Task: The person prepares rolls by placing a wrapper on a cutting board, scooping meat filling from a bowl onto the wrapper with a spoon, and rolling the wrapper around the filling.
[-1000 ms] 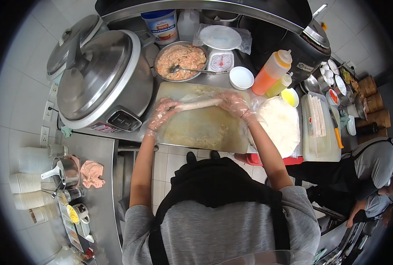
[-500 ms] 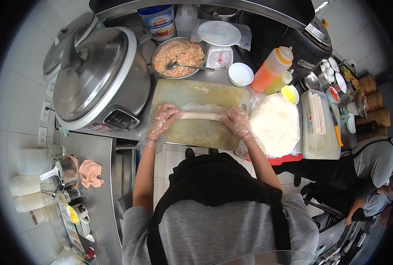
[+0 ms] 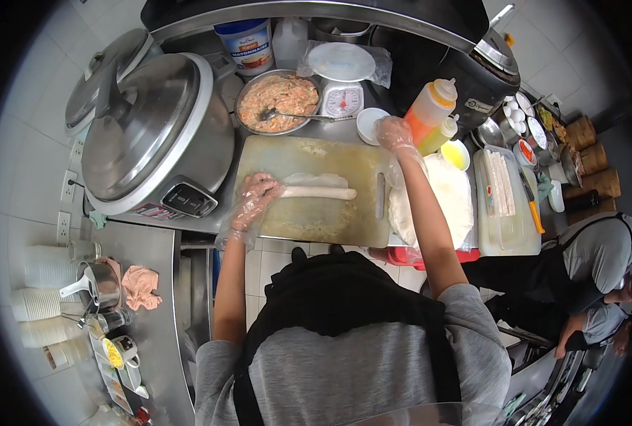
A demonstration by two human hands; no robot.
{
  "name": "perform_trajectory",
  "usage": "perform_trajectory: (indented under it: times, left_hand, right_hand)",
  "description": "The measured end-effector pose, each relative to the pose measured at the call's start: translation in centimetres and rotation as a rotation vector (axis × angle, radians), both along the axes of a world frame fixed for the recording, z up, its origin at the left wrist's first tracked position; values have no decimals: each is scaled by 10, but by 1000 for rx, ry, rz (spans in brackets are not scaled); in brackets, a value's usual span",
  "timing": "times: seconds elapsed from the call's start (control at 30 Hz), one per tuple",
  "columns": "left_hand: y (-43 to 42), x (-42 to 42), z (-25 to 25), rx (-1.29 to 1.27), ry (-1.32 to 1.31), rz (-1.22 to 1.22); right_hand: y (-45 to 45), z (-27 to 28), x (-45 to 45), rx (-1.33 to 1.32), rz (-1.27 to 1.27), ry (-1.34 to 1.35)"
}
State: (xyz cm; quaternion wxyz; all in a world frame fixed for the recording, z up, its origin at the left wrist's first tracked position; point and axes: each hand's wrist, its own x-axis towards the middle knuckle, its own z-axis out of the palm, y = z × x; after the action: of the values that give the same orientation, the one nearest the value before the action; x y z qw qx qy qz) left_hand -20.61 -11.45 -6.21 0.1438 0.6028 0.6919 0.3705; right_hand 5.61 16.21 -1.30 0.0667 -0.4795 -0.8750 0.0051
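Observation:
On the cutting board (image 3: pixel 309 220) lies a long, thin, pale spring roll (image 3: pixel 323 192), with a loose flap of its thin wrapper along the far side. My left hand (image 3: pixel 253 197), in a clear plastic glove, has its fingers closed around the roll's left end. The roll's right end lies free on the board. Also gloved, my right hand (image 3: pixel 395 135) is at the right rim of a small white bowl (image 3: pixel 370 123). Its fingertips are hidden, so their grip does not show. Beneath my right forearm is a round stack of white wrappers (image 3: pixel 447 202).
A metal bowl of orange-flecked filling (image 3: pixel 277 99) with a spoon stands behind the board, beside a kitchen scale (image 3: pixel 343 101). Squeeze bottles (image 3: pixel 429 106) are beyond my right hand. A tray (image 3: pixel 504 227) holds several finished rolls and a knife (image 3: pixel 531 202). A large cooker (image 3: pixel 152 142) stands left.
My right hand has let go of the roll's right end and moved up and right to the small white bowl. My left hand stays at the left end. The view has shifted slightly.

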Motion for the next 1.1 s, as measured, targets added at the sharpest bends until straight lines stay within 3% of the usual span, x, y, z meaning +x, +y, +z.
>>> perform_trajectory:
  times: [0.07,0.17,0.27,0.33,0.43,0.5,0.6,0.7,0.8,0.93,1.1]
  left_hand:
    - [-1,2,0,5,-14,10]
    - [-1,-3,-10,14,17,12]
    - [-2,-4,-14,28,28,5]
    - [-2,-4,-12,36,31,-5]
    - [-2,-4,-12,26,37,-6]
    - [-3,-3,-10,-8,25,8]
    - [-3,-3,-8,-27,8,-8]
    - [-3,-2,-10,26,-1,-12]
    - [-3,-2,-5,-25,37,-11]
    - [-3,-3,-7,22,47,-29]
    - [-2,-3,-16,73,53,-21]
  right_hand:
    - [4,8,-7,-117,55,-146]
    - [-2,31,-4,-300,134,105]
    - [-9,5,-17,-193,631,201]
    - [-46,-12,-41,-448,720,463]
    - [-89,1,-75,-515,782,89]
    - [-87,-47,-82,-465,776,-1]
    - [-61,-36,-62,-497,766,-288]
    - [-68,-28,-67,-455,858,-94]
    - [-97,-34,-84,-573,895,168]
    - [-97,-17,-34,-541,823,-17]
    - [-74,-2,2,-549,958,-169]
